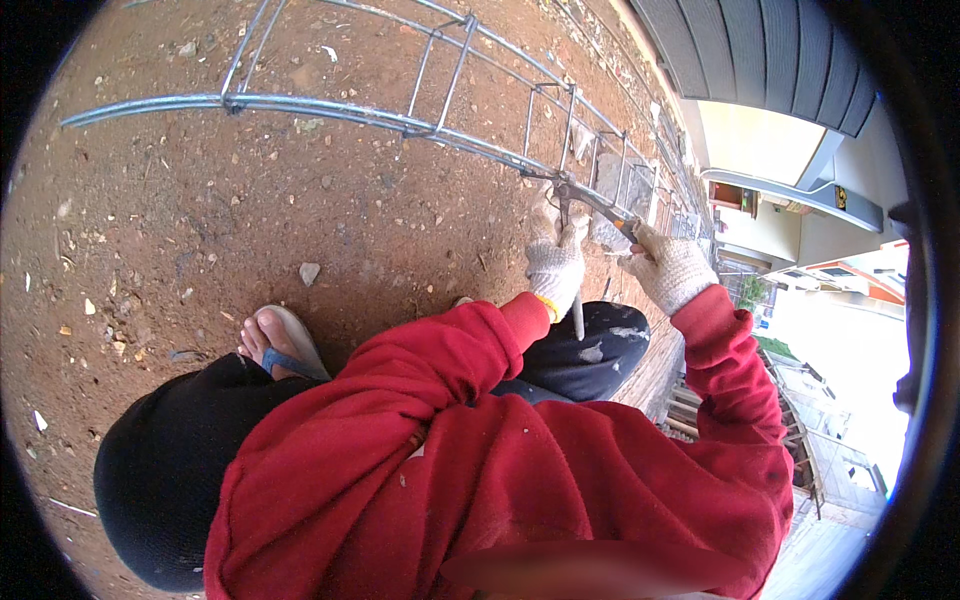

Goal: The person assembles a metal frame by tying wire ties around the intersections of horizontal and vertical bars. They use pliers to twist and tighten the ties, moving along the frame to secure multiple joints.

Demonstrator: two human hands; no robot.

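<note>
Steel tying pincers (592,199) have their jaws at the lower bar of a rebar cage (330,104), by a crossing with a stirrup. My right hand (675,270), in a pale knitted glove, is closed round the handle that has an orange part. My left hand (556,262), gloved the same way, grips the other handle just below the jaws, and a handle end sticks out beneath its wrist. The two handles stand apart. Whether wire is caught in the jaws is too small to tell.
Reddish bare soil (200,210) with scattered stones lies under the cage. A grey concrete block (610,185) sits behind my hands. My sandalled foot (285,342) and bent knees are close below. Buildings and a dark ribbed surface (760,55) rise at the right.
</note>
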